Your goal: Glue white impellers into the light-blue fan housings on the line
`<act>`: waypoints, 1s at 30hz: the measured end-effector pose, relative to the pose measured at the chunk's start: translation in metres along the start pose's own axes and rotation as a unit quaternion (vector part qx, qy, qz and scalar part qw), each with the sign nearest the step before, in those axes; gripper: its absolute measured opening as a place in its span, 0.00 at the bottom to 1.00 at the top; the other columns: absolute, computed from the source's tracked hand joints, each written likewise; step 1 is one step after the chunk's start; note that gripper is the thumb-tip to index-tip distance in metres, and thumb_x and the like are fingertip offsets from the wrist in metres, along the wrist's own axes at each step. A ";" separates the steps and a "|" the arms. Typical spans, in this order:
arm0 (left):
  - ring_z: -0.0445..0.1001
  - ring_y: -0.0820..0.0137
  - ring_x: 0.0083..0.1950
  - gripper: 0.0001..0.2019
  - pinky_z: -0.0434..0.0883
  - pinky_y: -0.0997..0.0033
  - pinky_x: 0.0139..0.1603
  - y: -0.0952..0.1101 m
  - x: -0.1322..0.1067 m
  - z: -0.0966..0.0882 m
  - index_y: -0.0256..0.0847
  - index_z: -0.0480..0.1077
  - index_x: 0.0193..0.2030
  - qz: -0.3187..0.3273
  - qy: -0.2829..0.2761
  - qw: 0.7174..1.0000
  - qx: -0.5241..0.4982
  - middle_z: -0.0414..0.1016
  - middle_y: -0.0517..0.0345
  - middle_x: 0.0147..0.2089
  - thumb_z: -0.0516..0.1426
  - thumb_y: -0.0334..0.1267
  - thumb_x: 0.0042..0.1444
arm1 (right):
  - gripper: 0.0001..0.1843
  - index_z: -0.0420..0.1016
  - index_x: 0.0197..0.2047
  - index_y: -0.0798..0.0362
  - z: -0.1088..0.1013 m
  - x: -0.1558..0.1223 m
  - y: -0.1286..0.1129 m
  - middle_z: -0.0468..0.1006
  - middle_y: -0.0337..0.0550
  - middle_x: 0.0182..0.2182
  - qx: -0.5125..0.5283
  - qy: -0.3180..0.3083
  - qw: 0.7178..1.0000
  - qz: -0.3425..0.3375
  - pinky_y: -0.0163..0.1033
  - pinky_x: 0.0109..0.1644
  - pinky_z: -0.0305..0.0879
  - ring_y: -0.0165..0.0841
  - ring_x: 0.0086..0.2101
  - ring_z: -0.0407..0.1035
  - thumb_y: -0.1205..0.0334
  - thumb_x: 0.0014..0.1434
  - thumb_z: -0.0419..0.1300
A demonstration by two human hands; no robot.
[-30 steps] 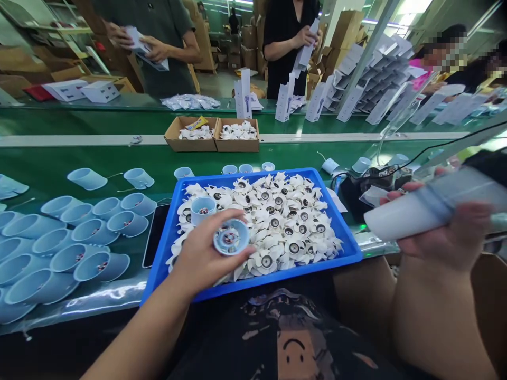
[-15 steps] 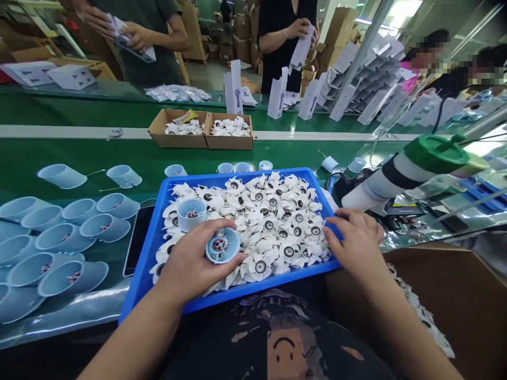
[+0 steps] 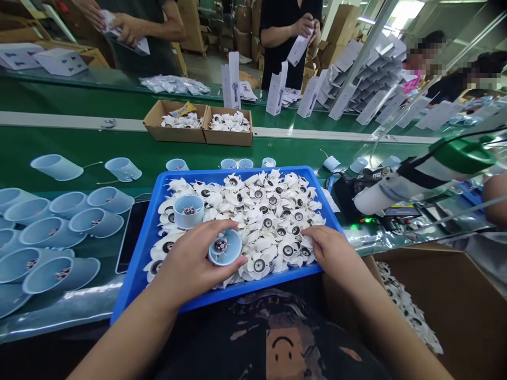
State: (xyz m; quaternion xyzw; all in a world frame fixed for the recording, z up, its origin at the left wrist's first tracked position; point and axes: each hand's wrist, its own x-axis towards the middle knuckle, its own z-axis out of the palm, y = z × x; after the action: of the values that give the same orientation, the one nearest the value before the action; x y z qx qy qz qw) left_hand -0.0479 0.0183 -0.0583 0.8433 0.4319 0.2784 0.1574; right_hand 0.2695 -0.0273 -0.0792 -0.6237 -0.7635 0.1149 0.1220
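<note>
My left hand is closed around a light blue cup-shaped housing with a small copper-wound motor part inside. It holds the housing tilted, mouth toward me, above the tray. My right hand is at the right side of the pile of white fan blades, touching it, with thumb and fingers apart. The pile fills a blue tray. Among the blades, behind my left hand, stands a second blue housing with a motor part in it.
Several blue housings lie on the left beside a dark phone-like slab. Two cardboard boxes of white parts stand beyond the tray. At right are a green-capped white cylinder and a large carton. Two people handle white boxes opposite.
My right hand has moved left from the tray's right rim onto the fan blades. My left hand still holds the housing, turned slightly. The view has shifted a little.
</note>
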 end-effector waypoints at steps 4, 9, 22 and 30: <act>0.78 0.55 0.50 0.23 0.74 0.55 0.51 -0.001 0.000 -0.001 0.46 0.67 0.53 -0.005 0.001 1.000 -0.006 0.78 0.51 0.50 0.63 0.53 0.55 | 0.22 0.75 0.55 0.51 -0.008 0.008 0.009 0.76 0.47 0.50 0.008 -0.028 1.000 -0.010 0.51 0.61 0.63 0.42 0.52 0.69 0.74 0.60 0.52; 0.76 0.54 0.52 0.22 0.72 0.53 0.53 -0.003 -0.001 -0.002 0.46 0.68 0.51 -0.056 0.033 0.997 -0.029 0.76 0.52 0.51 0.64 0.52 0.54 | 0.17 0.76 0.51 0.51 -0.017 0.009 0.008 0.76 0.49 0.47 0.058 -0.036 0.998 -0.016 0.56 0.59 0.64 0.45 0.50 0.70 0.70 0.61 0.55; 0.70 0.55 0.61 0.29 0.70 0.52 0.60 0.052 0.014 0.008 0.51 0.59 0.62 -0.010 -0.114 0.989 -0.093 0.70 0.52 0.61 0.64 0.44 0.56 | 0.25 0.71 0.48 0.50 -0.010 0.008 -0.038 0.76 0.38 0.35 0.808 -0.110 0.562 0.138 0.40 0.48 0.74 0.29 0.34 0.74 0.53 0.51 0.75; 0.72 0.57 0.59 0.28 0.69 0.51 0.61 0.062 0.024 0.013 0.46 0.62 0.62 0.058 -0.091 0.994 -0.024 0.74 0.52 0.59 0.65 0.38 0.55 | 0.12 0.76 0.48 0.46 -0.018 0.015 -0.051 0.70 0.41 0.41 0.464 0.010 0.883 -0.069 0.36 0.44 0.66 0.30 0.38 0.67 0.64 0.59 0.66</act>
State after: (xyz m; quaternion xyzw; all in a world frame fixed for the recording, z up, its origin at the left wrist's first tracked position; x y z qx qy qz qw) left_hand 0.0114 0.0019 -0.0291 0.8850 0.3591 0.2190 0.1998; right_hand 0.2259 -0.0226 -0.0451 -0.4429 -0.6629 0.4407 0.4125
